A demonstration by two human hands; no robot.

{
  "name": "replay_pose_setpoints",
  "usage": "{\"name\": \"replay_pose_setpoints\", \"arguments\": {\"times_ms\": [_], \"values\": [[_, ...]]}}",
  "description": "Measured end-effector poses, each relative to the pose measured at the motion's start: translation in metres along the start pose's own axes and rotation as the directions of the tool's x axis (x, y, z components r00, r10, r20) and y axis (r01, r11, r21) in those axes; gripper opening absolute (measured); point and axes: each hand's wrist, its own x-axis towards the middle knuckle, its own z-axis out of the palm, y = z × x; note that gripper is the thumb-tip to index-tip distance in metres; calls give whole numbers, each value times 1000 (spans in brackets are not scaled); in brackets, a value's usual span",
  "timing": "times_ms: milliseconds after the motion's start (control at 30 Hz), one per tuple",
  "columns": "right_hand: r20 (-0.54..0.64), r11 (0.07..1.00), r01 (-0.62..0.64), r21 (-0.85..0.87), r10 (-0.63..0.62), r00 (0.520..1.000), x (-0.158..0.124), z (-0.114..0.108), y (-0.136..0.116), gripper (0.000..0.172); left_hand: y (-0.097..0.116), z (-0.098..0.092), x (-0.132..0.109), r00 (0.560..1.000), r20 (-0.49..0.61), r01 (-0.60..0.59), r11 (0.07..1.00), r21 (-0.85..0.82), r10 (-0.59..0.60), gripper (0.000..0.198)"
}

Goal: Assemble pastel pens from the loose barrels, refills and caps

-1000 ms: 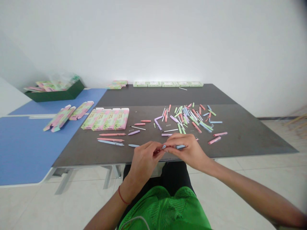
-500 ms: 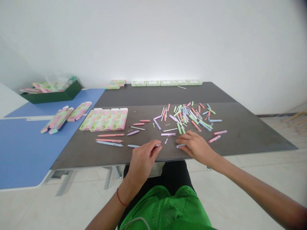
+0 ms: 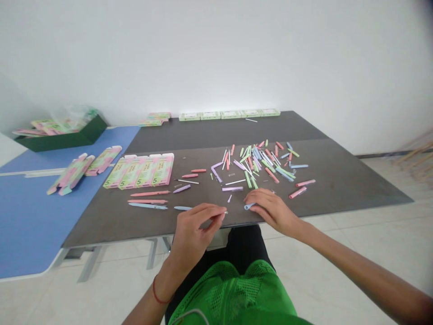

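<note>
Had the left grip (image 3: 191, 234) closed on a slim pale pen part (image 3: 224, 212) above the desk (image 3: 338, 189) front edge, the right grip (image 3: 274, 212) curled onto a pale blue pen barrel (image 3: 249, 206), its hold unclear, both just below a scattered heap of pastel pen parts (image 3: 257, 164).

Loose pen parts (image 3: 253, 164) lie on the table (image 3: 355, 189), right of a row of cartons (image 3: 138, 170). Farther left, apparently a tray (image 3: 61, 142) sits on a side desk (image 3: 34, 216).

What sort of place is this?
Probably a small pen-packing workroom: loose pastel plastic pen parts, a row of pink-and-green cardboard boxes, and a dark green tray holding more cartons.
</note>
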Motion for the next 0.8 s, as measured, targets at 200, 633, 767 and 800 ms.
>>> {"name": "replay_pose_setpoints", "arguments": {"times_ms": [200, 633, 767, 800], "values": [[-77, 886, -19, 464, 62, 995, 6, -10, -38, 22, 34, -12, -4, 995, -2, -98, 994, 54, 99, 13], [-42, 887, -58, 458, 86, 995, 11, -8, -48, 16, 35, -1, -1, 964, 43, -267, 941, 207, 263, 11], [-45, 880, -62, 471, 94, 995, 13, -8, -50, 14, 31, 1, 0, 964, 77, -266, 933, 241, 255, 9], [-45, 877, -63, 477, 96, 994, 14, -8, -51, 13, 30, 2, 0, 963, 82, -268, 933, 242, 256, 10]]}}
